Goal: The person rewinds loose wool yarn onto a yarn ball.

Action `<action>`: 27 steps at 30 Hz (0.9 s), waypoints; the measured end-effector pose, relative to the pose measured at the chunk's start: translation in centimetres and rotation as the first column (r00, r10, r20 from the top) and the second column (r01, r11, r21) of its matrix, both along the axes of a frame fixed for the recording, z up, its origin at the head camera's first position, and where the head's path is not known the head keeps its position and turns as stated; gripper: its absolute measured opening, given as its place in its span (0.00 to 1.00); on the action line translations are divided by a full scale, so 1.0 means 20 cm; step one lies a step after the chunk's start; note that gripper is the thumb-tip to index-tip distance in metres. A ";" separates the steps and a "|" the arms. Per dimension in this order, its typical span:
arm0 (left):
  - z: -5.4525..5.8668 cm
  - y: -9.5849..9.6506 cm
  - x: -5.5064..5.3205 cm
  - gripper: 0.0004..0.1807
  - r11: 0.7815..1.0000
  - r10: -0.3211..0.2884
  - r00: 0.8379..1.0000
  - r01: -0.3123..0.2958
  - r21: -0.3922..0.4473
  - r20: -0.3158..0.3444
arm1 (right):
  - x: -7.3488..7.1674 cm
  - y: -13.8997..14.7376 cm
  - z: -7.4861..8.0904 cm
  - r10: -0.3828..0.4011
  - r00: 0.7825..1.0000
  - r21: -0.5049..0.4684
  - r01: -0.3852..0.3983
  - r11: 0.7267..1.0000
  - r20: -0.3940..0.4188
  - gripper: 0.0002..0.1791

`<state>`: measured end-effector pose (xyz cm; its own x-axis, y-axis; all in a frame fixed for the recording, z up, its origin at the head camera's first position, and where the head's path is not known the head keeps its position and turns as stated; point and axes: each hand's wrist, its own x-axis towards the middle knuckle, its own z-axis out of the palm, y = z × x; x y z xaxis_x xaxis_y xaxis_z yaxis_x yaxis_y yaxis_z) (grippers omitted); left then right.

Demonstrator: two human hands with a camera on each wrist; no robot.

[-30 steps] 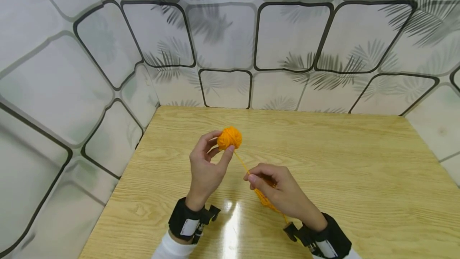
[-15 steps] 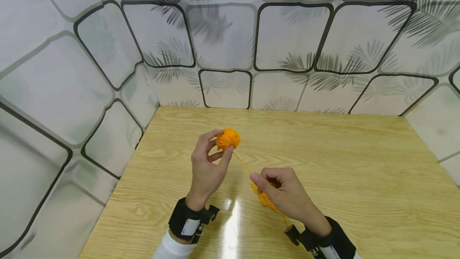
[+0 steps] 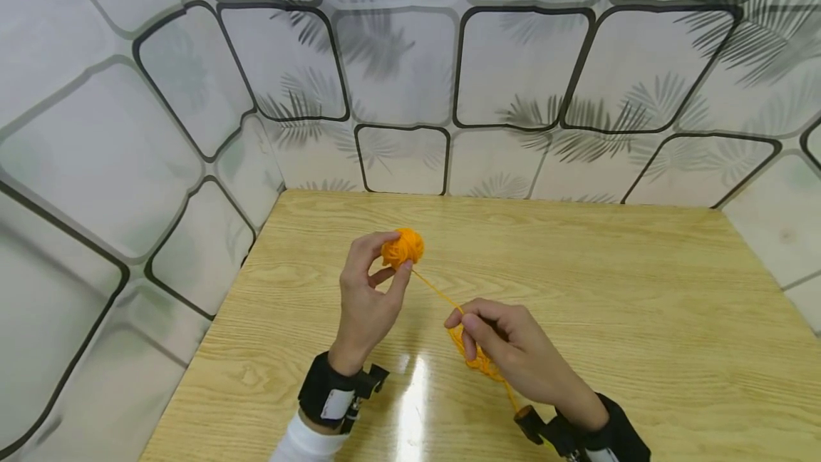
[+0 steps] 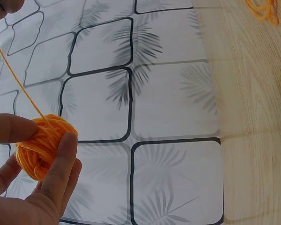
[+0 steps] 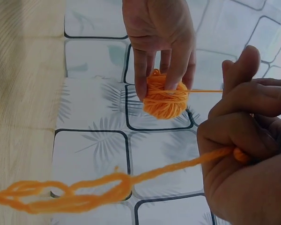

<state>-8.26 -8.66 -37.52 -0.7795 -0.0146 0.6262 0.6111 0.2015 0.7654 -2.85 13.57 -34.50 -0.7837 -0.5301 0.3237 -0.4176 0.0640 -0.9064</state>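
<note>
A small ball of orange yarn (image 3: 403,248) is held up over the table between the thumb and fingers of my left hand (image 3: 368,305). From it a taut strand (image 3: 437,291) runs down to my right hand (image 3: 522,355), which pinches it between thumb and forefinger. The right wrist view shows the other fingers curled, with yarn passing through them. Beyond that hand, loose loops of yarn (image 5: 70,194) trail off to the left in the same view. From the head, the right hand partly hides these loops.
Beneath the hands lies a light wood-grain table (image 3: 641,291). A pale wall covering (image 3: 398,63) with dark outlines and leaf prints rises behind it and along the left. Each wrist wears a black strap (image 3: 328,391) with a small camera mount.
My right hand has drawn away to the right and nearer to me, so the taut strand has grown longer. The yarn ball has shifted slightly left in the left hand.
</note>
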 end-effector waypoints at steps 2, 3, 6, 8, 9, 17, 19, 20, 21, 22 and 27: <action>0.00 -0.01 0.00 0.22 1.000 0.004 1.000 -0.004 -0.004 -0.005 | 0.01 0.01 0.01 0.037 0.999 -0.002 -0.037 0.999 0.029 0.14; 0.00 -0.01 0.00 0.22 1.000 0.007 1.000 -0.007 -0.004 -0.008 | 0.01 0.01 0.01 0.052 0.998 -0.001 -0.052 0.999 0.045 0.14; 0.00 -0.01 -0.01 0.22 1.000 0.015 1.000 -0.015 -0.003 -0.019 | 0.01 0.02 0.01 0.105 0.992 -0.011 -0.105 0.994 0.072 0.14; 0.00 -0.02 -0.01 0.22 1.000 0.019 1.000 -0.019 -0.003 -0.020 | 0.00 0.03 0.01 0.135 0.989 -0.019 -0.134 0.991 0.066 0.14; 0.00 -0.02 -0.02 0.22 1.000 0.017 1.000 -0.018 -0.003 -0.016 | 0.00 0.03 0.01 0.150 0.987 -0.027 -0.148 0.989 0.057 0.14; 0.00 -0.01 -0.01 0.22 0.999 0.022 1.000 -0.021 -0.034 0.019 | 0.02 0.04 0.03 0.166 0.985 -0.032 -0.165 0.986 0.046 0.14; 0.00 -0.01 -0.01 0.22 0.999 0.018 1.000 -0.017 -0.042 0.024 | 0.03 0.04 0.04 0.148 0.988 -0.021 -0.147 0.989 0.053 0.14; 0.00 -0.01 -0.01 0.23 0.999 0.015 1.000 -0.013 -0.050 0.027 | 0.03 0.05 0.05 0.135 0.989 -0.018 -0.135 0.991 0.060 0.14; 0.00 -0.01 -0.01 0.23 0.998 0.011 0.999 -0.009 -0.055 0.030 | 0.04 0.05 0.05 0.126 0.990 -0.016 -0.125 0.992 0.062 0.14; 0.00 -0.01 0.00 0.23 0.998 0.006 0.999 -0.004 -0.060 0.035 | 0.04 0.05 0.06 0.116 0.991 -0.015 -0.115 0.993 0.061 0.14; -0.01 0.00 0.01 0.22 0.996 -0.050 0.996 0.055 -0.075 0.069 | 0.04 0.04 0.09 0.106 0.994 -0.063 -0.106 0.992 -0.006 0.20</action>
<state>-8.14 -8.57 -37.68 -0.8183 0.0737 0.5700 0.5701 0.2305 0.7886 -2.02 14.44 -32.80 -0.7234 -0.5883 0.3614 -0.4215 -0.0383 -0.9060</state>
